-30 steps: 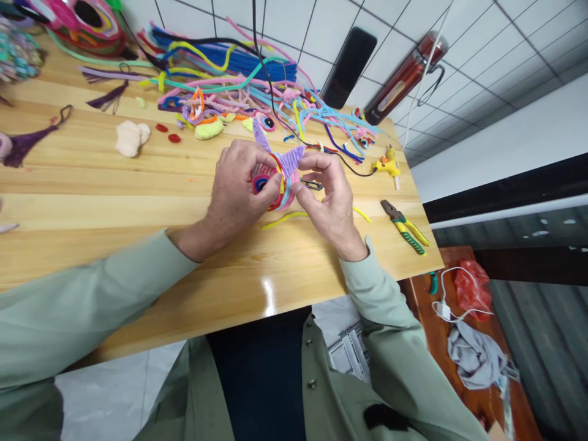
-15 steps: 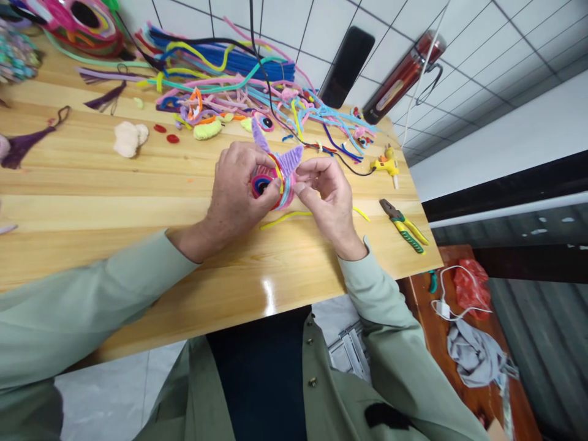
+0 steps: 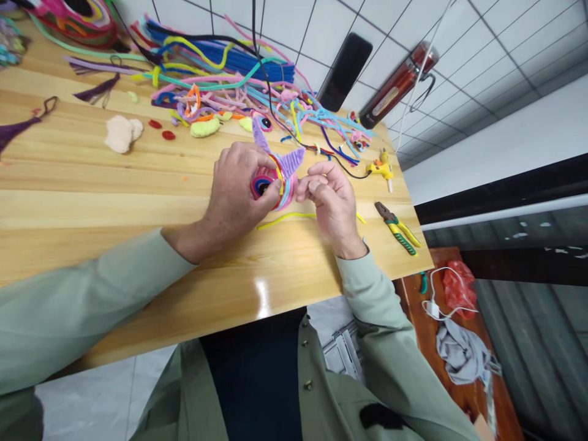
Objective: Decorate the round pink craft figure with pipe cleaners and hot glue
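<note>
Wooden table [image 3: 92, 202]: both hands grip pipe-cleaner figure [image 3: 275, 174].

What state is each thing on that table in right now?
Left hand: gripping the pipe-cleaner figure.
Right hand: fingertips pinched beside the figure.
Pliers: lying flat, untouched.
Glue gun: lying down, corded.
Pipe-cleaner pile: loose, tangled.

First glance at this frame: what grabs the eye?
Mid-table, the left hand grips a pink and purple pipe-cleaner figure with pointed ears, and the right hand pinches at its side. Behind them a bright tangle of loose pipe cleaners sprawls along the far edge of the wooden table. To the right lie a yellow glue gun and green-handled pliers.
</note>
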`<action>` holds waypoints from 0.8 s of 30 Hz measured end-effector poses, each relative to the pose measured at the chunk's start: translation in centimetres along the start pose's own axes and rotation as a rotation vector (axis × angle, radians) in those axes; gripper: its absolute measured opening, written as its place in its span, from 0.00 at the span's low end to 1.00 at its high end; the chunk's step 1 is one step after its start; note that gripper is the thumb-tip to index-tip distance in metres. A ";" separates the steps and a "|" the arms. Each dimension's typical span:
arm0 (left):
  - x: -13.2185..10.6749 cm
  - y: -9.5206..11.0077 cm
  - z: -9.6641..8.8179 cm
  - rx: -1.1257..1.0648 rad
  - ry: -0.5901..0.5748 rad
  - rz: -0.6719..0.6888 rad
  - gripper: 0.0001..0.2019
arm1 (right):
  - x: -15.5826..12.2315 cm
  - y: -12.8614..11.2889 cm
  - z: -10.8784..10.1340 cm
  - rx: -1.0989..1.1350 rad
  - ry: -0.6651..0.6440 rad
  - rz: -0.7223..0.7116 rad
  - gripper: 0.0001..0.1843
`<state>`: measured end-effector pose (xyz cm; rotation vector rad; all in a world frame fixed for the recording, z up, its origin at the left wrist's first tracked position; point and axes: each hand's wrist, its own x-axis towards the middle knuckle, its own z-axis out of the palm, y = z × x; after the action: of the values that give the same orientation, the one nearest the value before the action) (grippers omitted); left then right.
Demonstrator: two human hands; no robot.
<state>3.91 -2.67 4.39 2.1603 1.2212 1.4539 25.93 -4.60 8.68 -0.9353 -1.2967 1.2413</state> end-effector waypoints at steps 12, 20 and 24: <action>0.0 0.5 0.1 0.021 0.029 0.007 0.07 | -0.1 0.2 0.1 -0.043 0.028 -0.071 0.30; 0.0 0.4 0.5 0.035 0.061 0.018 0.08 | 0.2 -0.4 0.0 0.032 0.023 0.024 0.36; -0.1 0.2 0.6 0.020 0.060 0.031 0.08 | 0.3 0.0 -0.5 0.016 -0.015 0.005 0.34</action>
<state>4.55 -2.70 4.17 2.1731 1.2327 1.5364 26.38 -4.20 8.70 -0.9199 -1.2954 1.2631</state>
